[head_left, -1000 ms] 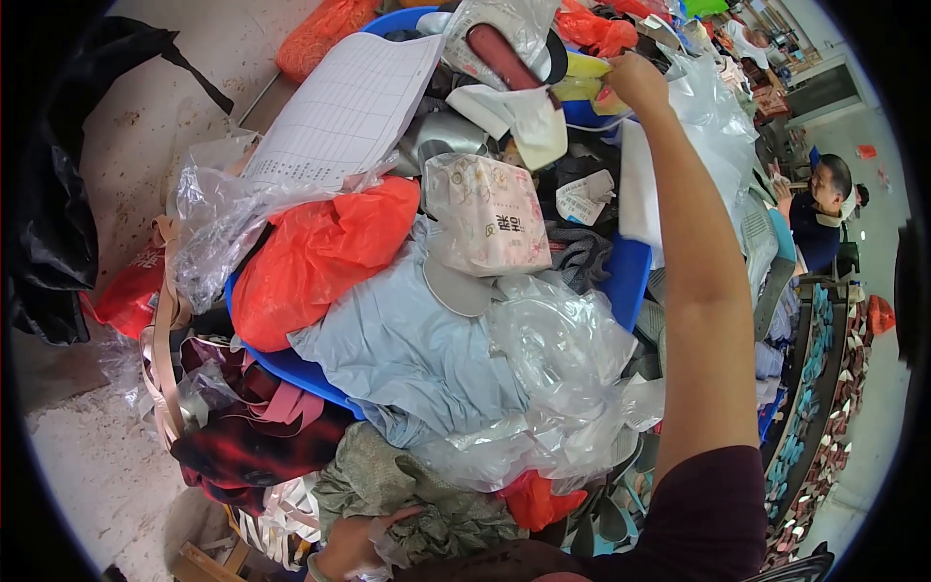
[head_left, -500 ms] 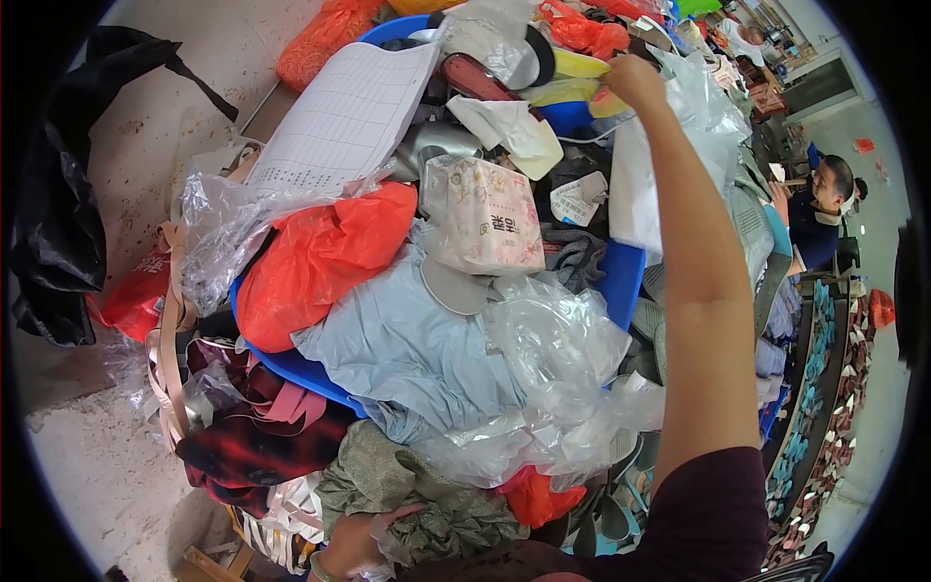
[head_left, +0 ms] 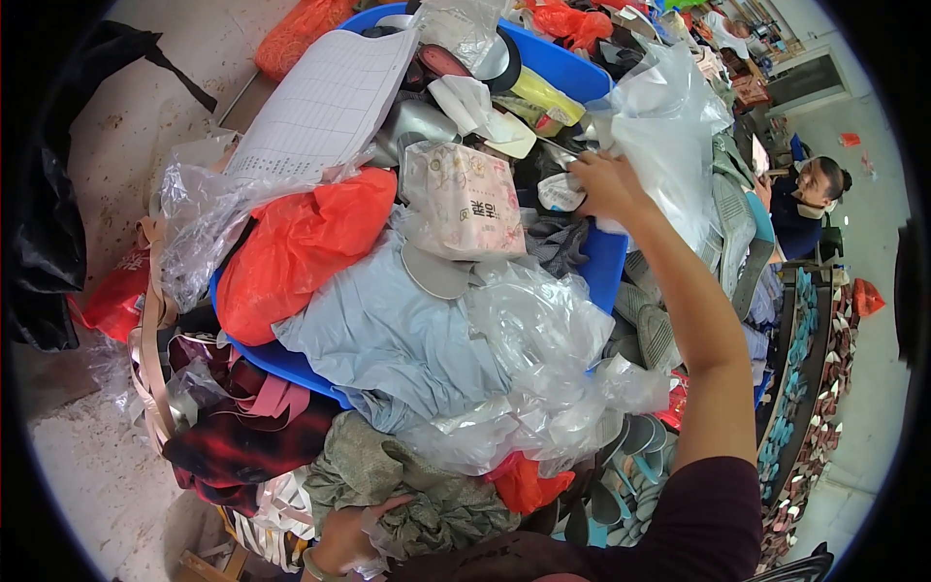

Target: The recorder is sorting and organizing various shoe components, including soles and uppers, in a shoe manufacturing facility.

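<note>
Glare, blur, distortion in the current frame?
Head view: white glare patches on the clear plastic; head view: black fisheye border, with the rows of small parts bowing along the right rim; head view: black material at left loses fold detail; head view: right hand shows no strong motion blur.

A short, dark maroon sleeve (head_left: 716, 516) is worn on the right arm (head_left: 713, 388); a pale band (head_left: 311, 564), on the left wrist (head_left: 322, 555).
</note>
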`<action>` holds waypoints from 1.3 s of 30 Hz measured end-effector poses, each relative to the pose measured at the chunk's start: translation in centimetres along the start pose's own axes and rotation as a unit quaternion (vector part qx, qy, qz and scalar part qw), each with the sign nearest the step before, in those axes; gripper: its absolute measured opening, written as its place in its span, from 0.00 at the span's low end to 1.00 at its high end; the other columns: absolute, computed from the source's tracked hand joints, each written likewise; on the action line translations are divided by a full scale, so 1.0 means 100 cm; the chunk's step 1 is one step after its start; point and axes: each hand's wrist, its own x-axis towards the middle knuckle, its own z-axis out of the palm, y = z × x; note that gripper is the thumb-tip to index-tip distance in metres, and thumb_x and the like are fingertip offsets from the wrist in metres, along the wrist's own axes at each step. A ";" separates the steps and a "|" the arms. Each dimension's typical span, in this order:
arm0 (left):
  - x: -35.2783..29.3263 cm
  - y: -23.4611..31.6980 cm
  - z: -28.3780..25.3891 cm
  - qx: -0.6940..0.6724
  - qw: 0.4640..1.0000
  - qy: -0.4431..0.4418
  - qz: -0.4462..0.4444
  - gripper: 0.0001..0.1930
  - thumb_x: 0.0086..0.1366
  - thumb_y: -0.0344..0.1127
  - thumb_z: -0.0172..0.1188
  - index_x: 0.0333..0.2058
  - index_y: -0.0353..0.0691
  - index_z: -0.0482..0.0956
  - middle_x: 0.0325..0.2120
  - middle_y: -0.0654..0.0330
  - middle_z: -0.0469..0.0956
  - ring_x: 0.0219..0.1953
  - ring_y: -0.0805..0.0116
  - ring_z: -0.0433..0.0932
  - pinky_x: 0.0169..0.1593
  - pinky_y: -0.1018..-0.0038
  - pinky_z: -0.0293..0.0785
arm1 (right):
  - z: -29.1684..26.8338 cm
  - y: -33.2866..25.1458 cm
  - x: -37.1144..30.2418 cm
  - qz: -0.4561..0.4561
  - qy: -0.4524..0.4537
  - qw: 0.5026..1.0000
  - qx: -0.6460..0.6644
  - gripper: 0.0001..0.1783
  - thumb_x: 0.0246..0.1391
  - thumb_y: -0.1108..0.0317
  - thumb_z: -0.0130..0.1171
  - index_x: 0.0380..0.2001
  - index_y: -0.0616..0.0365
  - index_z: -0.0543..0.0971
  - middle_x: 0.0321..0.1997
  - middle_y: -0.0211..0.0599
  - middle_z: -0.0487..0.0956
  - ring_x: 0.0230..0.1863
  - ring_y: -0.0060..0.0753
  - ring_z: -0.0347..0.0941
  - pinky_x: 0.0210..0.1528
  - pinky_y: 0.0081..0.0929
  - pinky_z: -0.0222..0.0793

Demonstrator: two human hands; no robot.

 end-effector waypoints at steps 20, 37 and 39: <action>0.001 0.004 0.000 -0.015 1.000 -0.006 -0.011 0.38 0.44 0.40 0.65 0.58 0.66 0.67 0.14 0.58 0.72 0.18 0.57 0.75 0.23 0.67 0.68 | 0.022 -0.045 0.018 0.007 0.045 0.998 -0.035 0.06 0.43 0.73 0.54 0.25 0.56 0.80 0.31 0.40 0.76 0.36 0.42 0.76 0.35 0.36 0.74; -0.006 0.014 0.000 -0.099 0.993 0.059 0.016 0.35 0.46 0.39 0.68 0.56 0.61 0.68 0.23 0.56 0.77 0.25 0.57 0.77 0.30 0.67 0.72 | -0.097 -0.242 0.158 0.101 0.126 0.538 0.828 0.19 0.48 0.66 0.60 0.41 0.68 0.76 0.37 0.42 0.79 0.35 0.33 0.75 0.37 0.26 0.70; -0.008 0.020 -0.008 -0.066 0.997 0.033 0.009 0.38 0.44 0.35 0.67 0.58 0.61 0.66 0.23 0.57 0.77 0.25 0.56 0.77 0.30 0.66 0.72 | -0.118 -0.209 0.115 0.091 0.145 0.491 0.854 0.17 0.47 0.68 0.59 0.39 0.67 0.76 0.33 0.38 0.78 0.33 0.30 0.74 0.37 0.26 0.69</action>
